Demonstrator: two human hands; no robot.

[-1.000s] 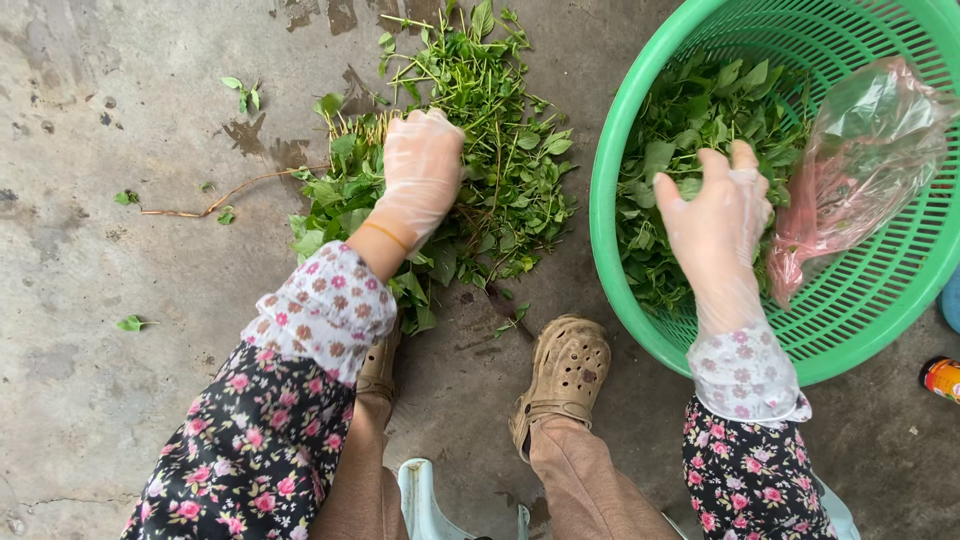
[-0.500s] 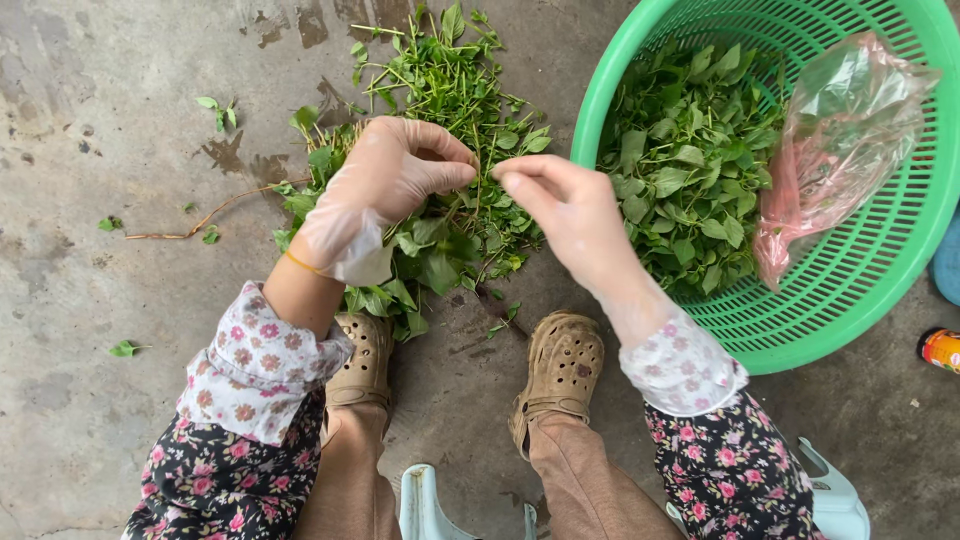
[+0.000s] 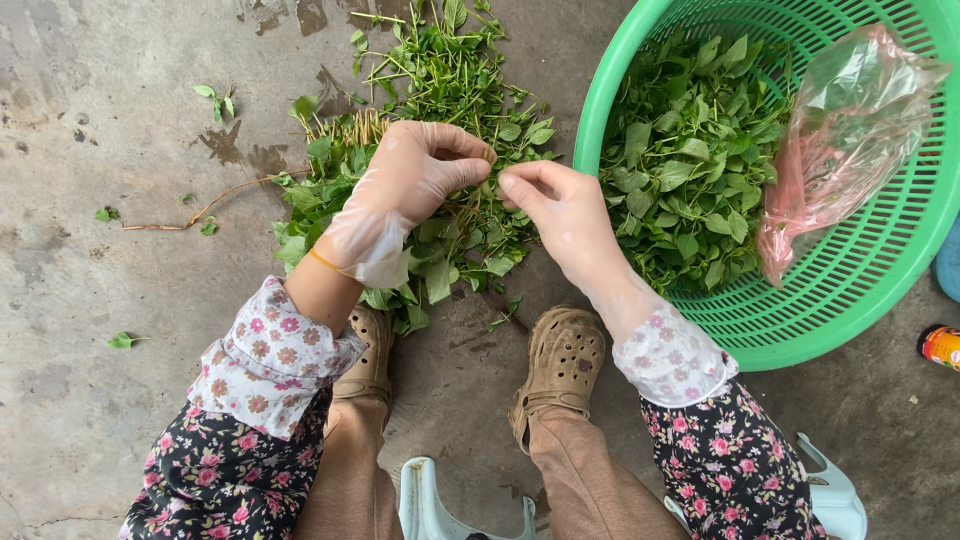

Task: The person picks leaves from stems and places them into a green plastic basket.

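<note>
Gloved hands, left [image 3: 415, 180] and right [image 3: 560, 205], have come together, pinching a sprig above the leafy greens [image 3: 440, 110].

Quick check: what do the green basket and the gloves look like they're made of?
Basket: moulded plastic, likely rigid, with a glossy rim and slotted walls. Gloves on the left hand and right hand: thin clear plastic film, wrinkled, skin showing through.

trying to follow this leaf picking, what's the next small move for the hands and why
Probably pinch the leaves off: the left hand and right hand meet fingertip to fingertip on a green sprig above the pile of leafy stems, and the green basket beside them already holds loose picked leaves.
</note>
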